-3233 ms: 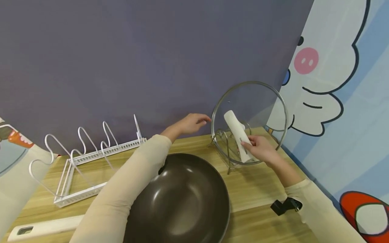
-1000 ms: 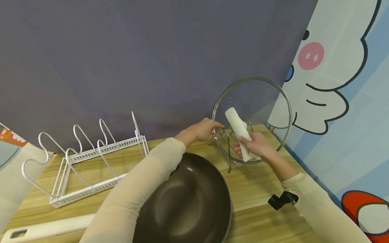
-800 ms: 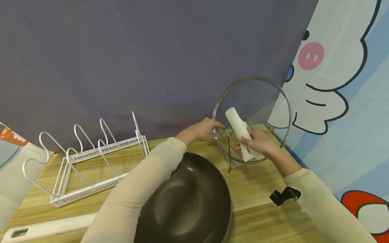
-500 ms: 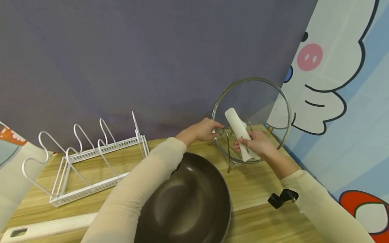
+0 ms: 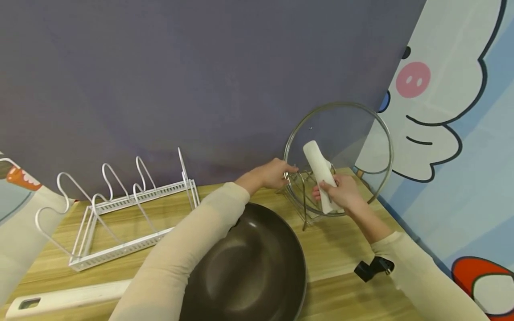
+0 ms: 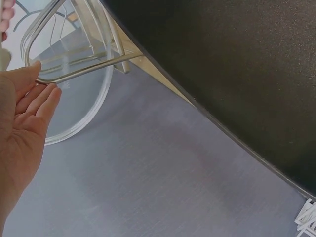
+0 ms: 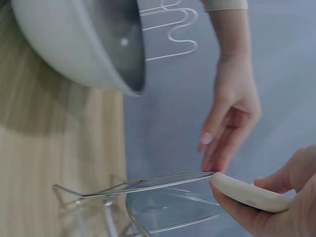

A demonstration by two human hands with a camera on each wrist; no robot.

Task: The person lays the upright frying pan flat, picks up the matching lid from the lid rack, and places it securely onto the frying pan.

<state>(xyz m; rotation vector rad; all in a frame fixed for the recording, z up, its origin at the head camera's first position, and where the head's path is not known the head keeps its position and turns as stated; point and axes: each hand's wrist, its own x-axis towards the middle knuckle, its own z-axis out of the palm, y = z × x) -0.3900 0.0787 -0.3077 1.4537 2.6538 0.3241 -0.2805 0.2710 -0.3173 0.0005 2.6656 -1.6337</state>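
A glass lid (image 5: 349, 125) with a metal rim stands on edge in a small wire lid rack (image 5: 304, 203). Across its front runs a long white handle (image 5: 317, 162), gripped low down by my right hand (image 5: 343, 191), thumb in front and fingertips behind. My left hand (image 5: 273, 174) is at the lid's left side. In the left wrist view its thumb and fingers pinch the rounded end of the rack's metal wire (image 6: 84, 70). The right wrist view shows the white handle (image 7: 249, 193) in my right hand, with the left hand (image 7: 234, 113) reaching in opposite.
A dark-lined wok (image 5: 245, 272) sits close in front, under my left forearm. A long cream handle (image 5: 72, 298) lies to its left. Further left stands a white wire pan rack (image 5: 116, 254) on the wooden table (image 5: 337, 249). A grey partition (image 5: 217, 89) rises behind; a cartoon-printed wall borders the right.
My left hand has moved right from beside the lid onto the rack's wire. The right hand's fingers have wrapped further round the white handle. The lid has stayed in the rack.
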